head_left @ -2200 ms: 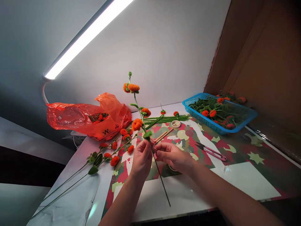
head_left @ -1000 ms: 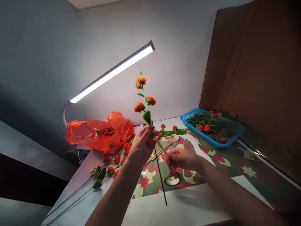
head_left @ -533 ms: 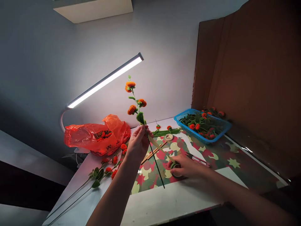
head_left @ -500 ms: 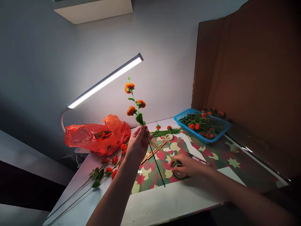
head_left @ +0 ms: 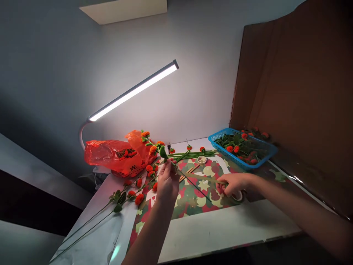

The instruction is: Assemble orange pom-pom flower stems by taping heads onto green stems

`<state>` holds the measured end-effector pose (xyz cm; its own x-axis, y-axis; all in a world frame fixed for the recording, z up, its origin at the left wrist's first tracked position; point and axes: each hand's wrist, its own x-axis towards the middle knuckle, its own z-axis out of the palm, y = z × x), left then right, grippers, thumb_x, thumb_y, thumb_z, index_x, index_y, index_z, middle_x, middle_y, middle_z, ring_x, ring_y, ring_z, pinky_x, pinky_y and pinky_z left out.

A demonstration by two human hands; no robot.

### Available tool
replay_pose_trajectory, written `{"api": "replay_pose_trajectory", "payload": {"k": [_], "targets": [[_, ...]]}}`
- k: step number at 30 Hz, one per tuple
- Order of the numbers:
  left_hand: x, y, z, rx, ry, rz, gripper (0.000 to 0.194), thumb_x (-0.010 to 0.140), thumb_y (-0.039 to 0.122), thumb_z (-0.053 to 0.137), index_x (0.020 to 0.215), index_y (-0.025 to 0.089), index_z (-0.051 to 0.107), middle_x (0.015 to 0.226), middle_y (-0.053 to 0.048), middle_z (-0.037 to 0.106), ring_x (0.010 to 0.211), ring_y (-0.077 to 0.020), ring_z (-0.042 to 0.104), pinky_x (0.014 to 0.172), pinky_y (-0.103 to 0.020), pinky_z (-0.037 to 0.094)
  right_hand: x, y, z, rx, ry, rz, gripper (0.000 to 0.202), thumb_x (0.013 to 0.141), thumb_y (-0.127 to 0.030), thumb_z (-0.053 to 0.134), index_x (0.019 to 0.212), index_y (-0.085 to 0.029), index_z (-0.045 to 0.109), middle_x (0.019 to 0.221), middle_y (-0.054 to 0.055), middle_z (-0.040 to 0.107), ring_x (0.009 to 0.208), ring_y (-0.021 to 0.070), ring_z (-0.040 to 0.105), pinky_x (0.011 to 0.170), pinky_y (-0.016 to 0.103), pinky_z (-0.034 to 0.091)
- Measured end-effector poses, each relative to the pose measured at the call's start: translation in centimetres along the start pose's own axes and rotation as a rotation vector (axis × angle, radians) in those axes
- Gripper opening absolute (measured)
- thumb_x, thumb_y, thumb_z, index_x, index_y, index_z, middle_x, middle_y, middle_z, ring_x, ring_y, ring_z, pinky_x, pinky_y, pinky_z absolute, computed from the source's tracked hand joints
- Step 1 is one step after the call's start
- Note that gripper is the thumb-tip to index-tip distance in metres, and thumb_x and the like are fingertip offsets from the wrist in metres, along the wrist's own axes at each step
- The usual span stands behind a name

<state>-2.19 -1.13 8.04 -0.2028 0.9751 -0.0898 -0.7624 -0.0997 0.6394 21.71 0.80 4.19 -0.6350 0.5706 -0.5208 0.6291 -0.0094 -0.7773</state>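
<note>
My left hand (head_left: 168,177) is closed on the stem of an orange flower spray (head_left: 153,144), which tilts toward the upper left over the red bag. The dark lower stem (head_left: 197,188) slants down to the right. A pale green tape (head_left: 202,178) stretches from the stem by my left hand to my right hand (head_left: 230,184). My right hand pinches this tape, and a tape roll (head_left: 237,197) hangs or rests beside its fingers, partly hidden.
A red plastic bag (head_left: 103,156) with flowers sits at the left under a lit lamp (head_left: 135,90). Finished-looking stems (head_left: 93,224) lie before it. A blue basket (head_left: 255,166) of flowers stands at the right. Green stems (head_left: 190,155) and a small ring (head_left: 202,160) lie behind.
The flower spray has tipped from nearly upright to leaning far left. My right hand has moved right and slightly up, drawing the tape out flatter. The camera view has shifted a little.
</note>
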Motion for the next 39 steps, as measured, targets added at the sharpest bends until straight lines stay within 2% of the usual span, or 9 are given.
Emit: {"api": "replay_pose_trajectory", "payload": {"k": [3,6,9,13,15,19,29,33,39], "targets": [[-0.2,-0.3,-0.5,0.065,0.121,0.129,0.022,0.057,0.023,0.080,0.070,0.015,0.064,0.061,0.004,0.063,0.052,-0.0042,0.054,0.052,-0.016,0.042,1.0,0.3,0.9,-0.291,0.180,-0.046,0.027,0.054,-0.018,0.057,0.080,-0.018,0.059,0.076,0.002,0.056,0.062,0.0169,0.055,0.053,0.027,0.041],[-0.4,-0.7,-0.9,0.122,0.127,0.216,0.025,0.054,0.025,0.082,0.069,0.015,0.064,0.064,0.003,0.063,0.057,-0.0048,0.056,0.057,-0.016,0.043,0.5,-0.7,0.7,-0.472,0.329,-0.248,0.032,0.053,-0.016,0.061,0.085,-0.017,0.062,0.100,0.009,0.058,0.093,0.0265,0.055,0.073,0.034,0.045],[-0.5,-1.4,-1.3,0.251,0.067,0.299,0.022,0.062,0.031,0.077,0.071,0.016,0.065,0.066,0.003,0.062,0.061,-0.0057,0.055,0.061,-0.017,0.043,-0.4,-3.4,0.8,-0.337,0.586,-0.417,0.043,0.063,-0.015,0.056,0.106,-0.020,0.058,0.114,0.009,0.056,0.107,0.0264,0.050,0.085,0.037,0.042],[-0.3,-2.4,-1.3,0.463,-0.011,0.458,0.017,0.072,0.033,0.069,0.071,0.016,0.066,0.064,0.002,0.061,0.062,-0.0087,0.054,0.061,-0.020,0.042,0.0,-7.8,5.0,0.025,1.140,-0.561,0.017,0.076,-0.019,0.052,0.092,-0.020,0.058,0.089,0.005,0.062,0.086,0.0208,0.056,0.078,0.034,0.044],[-0.3,-2.7,-1.0,0.532,-0.028,0.506,0.015,0.074,0.031,0.068,0.070,0.016,0.066,0.065,0.000,0.063,0.062,-0.0103,0.055,0.061,-0.021,0.043,1.1,-9.0,8.4,0.129,1.149,-0.582,0.010,0.076,-0.019,0.055,0.085,-0.021,0.058,0.079,0.004,0.061,0.074,0.0193,0.056,0.068,0.032,0.045],[-0.3,-2.9,-0.4,0.606,-0.050,0.543,0.012,0.074,0.027,0.067,0.068,0.017,0.066,0.064,-0.001,0.064,0.060,-0.0118,0.057,0.060,-0.023,0.044,3.4,-9.2,12.1,0.193,1.188,-0.528,0.032,0.078,-0.016,0.052,0.109,-0.021,0.053,0.104,0.009,0.060,0.095,0.0241,0.055,0.080,0.037,0.044],[3.1,-3.6,-0.9,1.004,0.000,0.877,0.018,0.076,0.032,0.063,0.069,0.015,0.066,0.062,-0.003,0.066,0.057,-0.0138,0.059,0.060,-0.026,0.046,9.1,-9.1,7.0,-0.182,1.672,-0.481,0.027,0.078,-0.023,0.055,0.103,-0.017,0.047,0.092,0.009,0.055,0.085,0.0230,0.051,0.074,0.037,0.044],[4.4,-3.2,-1.1,1.151,-0.005,1.045,0.018,0.077,0.032,0.062,0.069,0.016,0.066,0.062,-0.003,0.067,0.057,-0.0143,0.061,0.060,-0.026,0.046,10.3,-9.2,6.3,-0.245,1.681,-0.487,0.006,0.083,-0.022,0.050,0.084,-0.018,0.054,0.079,0.006,0.059,0.077,0.0204,0.053,0.075,0.033,0.041],[5.2,-2.5,-1.1,1.275,-0.105,1.157,0.017,0.079,0.029,0.060,0.069,0.016,0.065,0.063,-0.005,0.068,0.058,-0.0157,0.061,0.060,-0.026,0.044,8.7,-9.6,6.0,-0.091,1.520,-0.555,0.018,0.085,-0.013,0.040,0.081,-0.016,0.057,0.079,0.007,0.061,0.075,0.0186,0.056,0.069,0.029,0.042]]}}
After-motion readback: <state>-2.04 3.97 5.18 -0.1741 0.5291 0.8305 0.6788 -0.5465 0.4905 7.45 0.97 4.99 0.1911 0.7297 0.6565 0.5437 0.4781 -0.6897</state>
